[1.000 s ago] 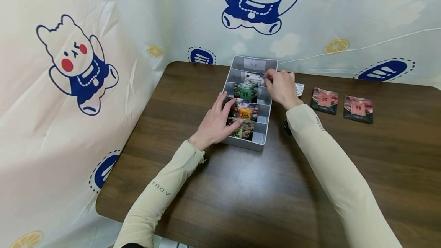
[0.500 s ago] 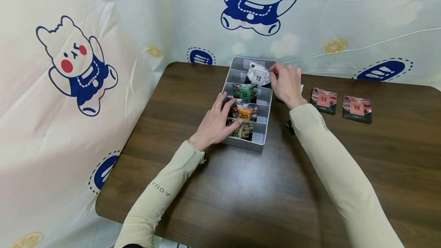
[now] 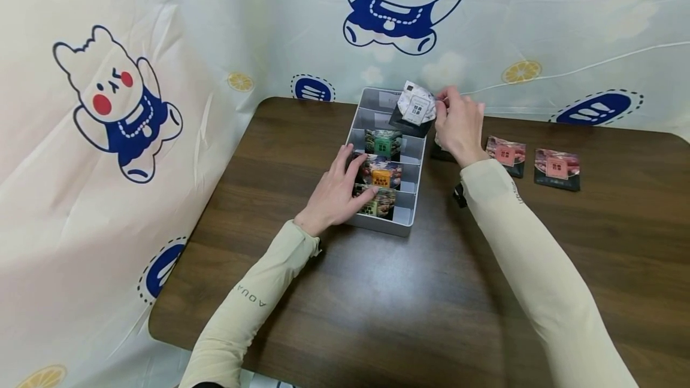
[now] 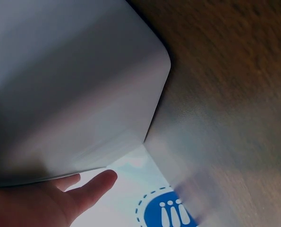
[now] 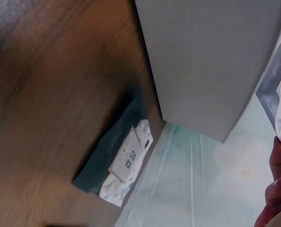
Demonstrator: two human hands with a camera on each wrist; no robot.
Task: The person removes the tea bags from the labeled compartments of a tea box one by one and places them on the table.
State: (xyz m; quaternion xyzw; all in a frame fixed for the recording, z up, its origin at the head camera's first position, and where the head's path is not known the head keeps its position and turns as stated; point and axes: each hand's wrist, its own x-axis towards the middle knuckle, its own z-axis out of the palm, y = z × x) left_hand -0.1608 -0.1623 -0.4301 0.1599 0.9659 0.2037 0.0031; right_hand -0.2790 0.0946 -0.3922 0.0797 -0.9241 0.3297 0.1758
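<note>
My right hand pinches a white-and-black sachet by its right edge, above the back right of a grey divided box. In the right wrist view the held sachet shows at the right edge, higher than the box's rim. My left hand rests on the box's left rim, fingers spread, thumb reaching over the front sachets. Inside the box sit a green sachet, an orange one and a yellow-green one, each in its own compartment.
Another white-and-dark sachet lies on the table beside the box, mostly behind my right hand in the head view. Two pink sachets lie farther right. A printed curtain hangs behind the wooden table.
My right hand has drawn the white-and-black sachet up out of the second compartment from the back, then moved it back and to the right. The left hand has stayed put.
</note>
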